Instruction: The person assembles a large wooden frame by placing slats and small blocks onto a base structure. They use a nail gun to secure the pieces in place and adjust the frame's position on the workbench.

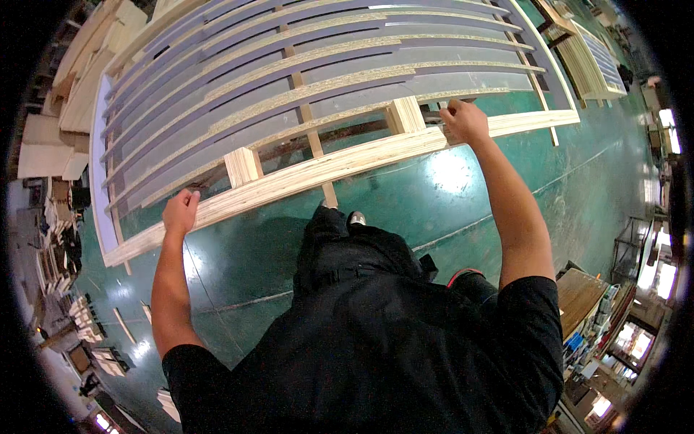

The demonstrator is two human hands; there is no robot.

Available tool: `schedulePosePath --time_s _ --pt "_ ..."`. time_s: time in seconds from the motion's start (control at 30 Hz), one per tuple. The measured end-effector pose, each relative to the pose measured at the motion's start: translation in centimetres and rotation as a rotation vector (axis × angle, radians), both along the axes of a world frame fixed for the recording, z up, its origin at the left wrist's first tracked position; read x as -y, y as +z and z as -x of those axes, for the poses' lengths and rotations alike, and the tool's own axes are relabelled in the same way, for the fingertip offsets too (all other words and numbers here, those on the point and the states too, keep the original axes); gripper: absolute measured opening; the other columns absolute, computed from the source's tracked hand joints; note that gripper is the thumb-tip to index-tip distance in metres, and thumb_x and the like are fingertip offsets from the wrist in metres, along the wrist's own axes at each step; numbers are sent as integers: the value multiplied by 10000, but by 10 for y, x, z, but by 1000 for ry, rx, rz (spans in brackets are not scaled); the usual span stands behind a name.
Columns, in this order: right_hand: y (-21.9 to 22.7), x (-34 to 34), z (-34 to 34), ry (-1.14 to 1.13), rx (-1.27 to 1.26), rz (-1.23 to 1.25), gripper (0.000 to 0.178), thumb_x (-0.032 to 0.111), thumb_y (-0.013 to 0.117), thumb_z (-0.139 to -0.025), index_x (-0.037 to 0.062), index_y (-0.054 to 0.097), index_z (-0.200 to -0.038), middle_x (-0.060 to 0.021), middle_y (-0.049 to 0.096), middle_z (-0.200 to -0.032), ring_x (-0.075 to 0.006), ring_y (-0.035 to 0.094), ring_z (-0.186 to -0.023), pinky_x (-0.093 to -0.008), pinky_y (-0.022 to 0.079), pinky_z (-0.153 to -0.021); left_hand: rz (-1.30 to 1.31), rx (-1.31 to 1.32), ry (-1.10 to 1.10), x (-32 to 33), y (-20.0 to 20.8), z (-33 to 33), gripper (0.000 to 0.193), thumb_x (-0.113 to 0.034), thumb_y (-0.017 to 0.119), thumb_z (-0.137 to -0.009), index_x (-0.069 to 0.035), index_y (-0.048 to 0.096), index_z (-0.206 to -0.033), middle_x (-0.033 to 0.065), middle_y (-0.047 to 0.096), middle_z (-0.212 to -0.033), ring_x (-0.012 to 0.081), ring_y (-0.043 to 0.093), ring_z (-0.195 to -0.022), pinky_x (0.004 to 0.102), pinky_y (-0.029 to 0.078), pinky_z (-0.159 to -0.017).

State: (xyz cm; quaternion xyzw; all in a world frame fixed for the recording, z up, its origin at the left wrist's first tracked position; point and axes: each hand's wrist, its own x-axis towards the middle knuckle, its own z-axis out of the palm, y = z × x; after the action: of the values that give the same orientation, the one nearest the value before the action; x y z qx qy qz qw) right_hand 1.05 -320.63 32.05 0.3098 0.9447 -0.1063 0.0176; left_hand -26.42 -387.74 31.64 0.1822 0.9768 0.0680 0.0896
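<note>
In front of me lies a large wooden frame, whose near rail is a pale laminated beam running across from left to right. My left hand is closed around this rail near its left end. Further right, my right hand grips the same rail, its fingers curled over the top. Between the hands, two short wood blocks stand against the rail's inner side. Behind them run several long, thin particleboard slats with grey panels between them. A narrow crosspiece passes under the slats.
Stacked boards stand at the far left, and another slatted stack at the far right. A brown workbench with tools is at my right. Loose wood strips lie on the green floor at left.
</note>
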Motion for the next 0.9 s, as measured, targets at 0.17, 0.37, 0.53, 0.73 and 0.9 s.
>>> schedulePosePath --time_s 0.17,0.37,0.53,0.73,0.9 --pt "-3 -2 -2 -35 1 -18 437 472 557 -895 76 736 -935 -179 737 -923 -383 701 -909 -493 552 -818 -78 30 26 -8 6 -2 424 -491 597 -954 -79 647 -863 134 687 -782 364 654 -749 450 488 -677" --pt "-1 5 2 -71 101 -22 481 498 528 -925 90 754 -1043 -196 736 -1023 -381 698 -972 -489 536 -897 -66 -67 -49 18 -22 11 461 -528 573 -960 -81 673 -907 158 688 -825 371 661 -810 461 491 -717" --pt "-7 -10 0 51 31 -68 495 528 514 -924 122 752 -1078 -182 741 -1057 -381 708 -989 -494 539 -906 -11 88 -10 13 -13 19 485 -544 545 -975 -80 678 -925 140 691 -849 347 654 -808 432 482 -731" --pt "5 8 1 -57 -66 -25 385 423 586 -860 69 733 -830 -202 712 -828 -410 696 -803 -501 550 -721 -43 48 -3 13 -16 12 457 -520 547 -978 -83 667 -913 124 640 -781 317 610 -748 429 462 -703" --pt "-19 -16 -2 31 77 -44 524 559 513 -927 116 751 -1070 -172 745 -1036 -385 709 -977 -500 545 -886 -69 43 2 13 -18 15 436 -502 557 -976 -85 664 -909 121 630 -770 315 599 -732 416 460 -701"
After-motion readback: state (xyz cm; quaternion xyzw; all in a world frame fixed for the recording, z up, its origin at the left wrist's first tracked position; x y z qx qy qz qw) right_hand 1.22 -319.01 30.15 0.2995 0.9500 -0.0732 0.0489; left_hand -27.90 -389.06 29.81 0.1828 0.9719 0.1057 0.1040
